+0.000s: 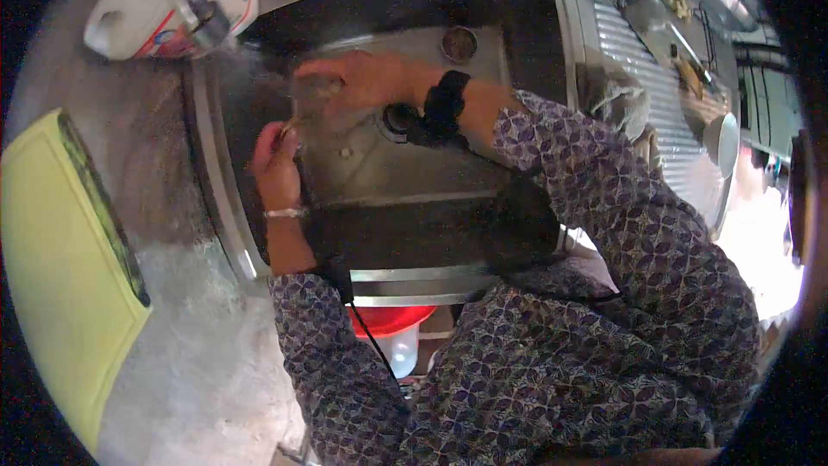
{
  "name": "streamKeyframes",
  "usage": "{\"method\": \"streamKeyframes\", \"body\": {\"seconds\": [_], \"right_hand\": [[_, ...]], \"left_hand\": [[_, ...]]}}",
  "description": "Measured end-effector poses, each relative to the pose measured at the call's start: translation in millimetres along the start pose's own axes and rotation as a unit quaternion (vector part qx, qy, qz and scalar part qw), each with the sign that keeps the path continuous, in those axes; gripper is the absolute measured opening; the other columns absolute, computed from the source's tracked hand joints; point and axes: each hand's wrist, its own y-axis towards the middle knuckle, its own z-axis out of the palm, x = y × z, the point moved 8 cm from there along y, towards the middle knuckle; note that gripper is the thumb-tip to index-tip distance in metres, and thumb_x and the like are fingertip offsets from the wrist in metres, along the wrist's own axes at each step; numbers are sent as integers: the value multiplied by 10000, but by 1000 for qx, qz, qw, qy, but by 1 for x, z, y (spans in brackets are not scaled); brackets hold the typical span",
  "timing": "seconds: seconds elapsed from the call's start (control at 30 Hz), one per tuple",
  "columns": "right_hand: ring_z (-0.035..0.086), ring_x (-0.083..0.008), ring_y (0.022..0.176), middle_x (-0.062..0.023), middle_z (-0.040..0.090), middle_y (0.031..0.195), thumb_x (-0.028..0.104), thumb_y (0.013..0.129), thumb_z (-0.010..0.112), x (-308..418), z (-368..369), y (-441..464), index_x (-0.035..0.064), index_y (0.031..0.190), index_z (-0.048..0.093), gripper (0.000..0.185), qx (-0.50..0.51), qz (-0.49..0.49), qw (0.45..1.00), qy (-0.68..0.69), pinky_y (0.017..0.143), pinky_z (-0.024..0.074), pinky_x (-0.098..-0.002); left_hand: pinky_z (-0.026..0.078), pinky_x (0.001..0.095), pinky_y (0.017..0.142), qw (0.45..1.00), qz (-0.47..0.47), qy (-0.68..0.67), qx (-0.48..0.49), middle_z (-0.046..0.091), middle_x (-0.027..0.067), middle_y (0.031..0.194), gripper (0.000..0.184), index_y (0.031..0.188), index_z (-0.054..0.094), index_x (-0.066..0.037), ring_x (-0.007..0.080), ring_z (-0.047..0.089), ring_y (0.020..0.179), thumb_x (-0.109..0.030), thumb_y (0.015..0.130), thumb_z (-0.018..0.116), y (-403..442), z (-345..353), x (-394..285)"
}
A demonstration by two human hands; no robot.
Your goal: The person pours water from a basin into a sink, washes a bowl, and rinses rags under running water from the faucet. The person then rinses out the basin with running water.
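My left hand (pixel 279 168) is over the left part of the metal sink (pixel 388 174), a light bracelet at its wrist. Its thumb and fingers pinch together, and what is between them is too small and blurred to name. Just above and to the right, my right hand (pixel 366 85) reaches across the basin with a black band on its wrist. Motion smears its fingers, so their grip is unclear. A small pale scrap (pixel 347 154) lies on the sink floor below it. Near the right wrist is the dark drain (pixel 398 119).
A faucet spout (pixel 203 22) and a white jug with a green cap (pixel 129 22) stand at the upper left. A yellow board-like item (pixel 65 267) lies on the left counter. Right of the sink are a ridged drainboard (pixel 642 60), a crumpled plastic bag (pixel 619 99) and a white bowl (pixel 723 142).
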Motion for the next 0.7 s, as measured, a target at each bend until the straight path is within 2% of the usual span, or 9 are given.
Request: {"method": "streamKeyframes", "body": {"seconds": [0.13,0.2,0.27,0.33,0.4,0.53,0.57,0.63,0.7], "right_hand": [[575,-266,771,-136,611,852,343,730,597,19,55,7,69,909,611,327,202,42,967,-150,689,452,-332],[575,-266,735,-147,603,790,347,741,595,24,44,5,46,834,603,315,126,147,966,-173,670,448,-344],[563,-232,698,-131,594,760,318,742,606,19,47,3,35,806,585,291,122,104,958,-237,644,444,-334],[552,-199,661,-115,585,729,289,742,617,24,49,6,24,779,566,271,109,58,946,-301,619,441,-323],[494,-116,630,-62,540,665,207,733,640,30,45,9,15,743,526,224,69,70,990,-101,583,422,-277],[455,-75,635,-19,519,669,151,723,648,41,63,5,19,747,520,186,64,66,986,-136,566,403,-244],[460,-74,639,-12,528,685,154,724,645,38,67,0,22,754,525,181,41,113,983,-139,565,402,-241],[464,-72,642,-6,537,700,157,726,643,40,74,-5,26,762,530,177,19,159,977,-144,565,401,-238],[561,-156,637,-82,601,703,323,735,653,36,74,-10,24,758,587,307,-12,227,970,-85,589,463,-302]], "left_hand": [[429,259,682,995,58,-64,-42,601,39,788,205,928,593,-33,121,539,734,-161,768,608,-3,-25,13],[442,287,668,997,63,12,-52,606,68,787,197,927,591,-48,158,561,726,-164,769,594,-8,-47,19],[454,315,655,992,63,94,-46,611,97,785,189,926,588,-63,195,582,717,-168,769,580,-14,-53,24],[463,393,645,954,169,230,-92,606,151,795,172,894,589,-69,288,595,723,-181,769,552,-22,-62,9],[460,412,652,938,199,254,-124,609,152,794,173,878,587,-65,304,591,737,-191,766,547,-27,-68,5],[462,413,670,910,233,310,-147,607,164,799,193,887,594,-57,316,590,752,-191,759,541,-39,-79,12],[462,413,670,910,231,309,-149,607,164,799,193,887,594,-57,316,590,752,-191,759,541,-44,-83,17],[463,396,700,984,98,98,-108,606,169,848,233,927,599,-57,312,583,800,-205,751,558,-42,-82,35],[463,386,710,992,95,45,-64,605,169,877,252,941,600,-61,312,581,816,-218,748,564,-31,-52,51]]}}
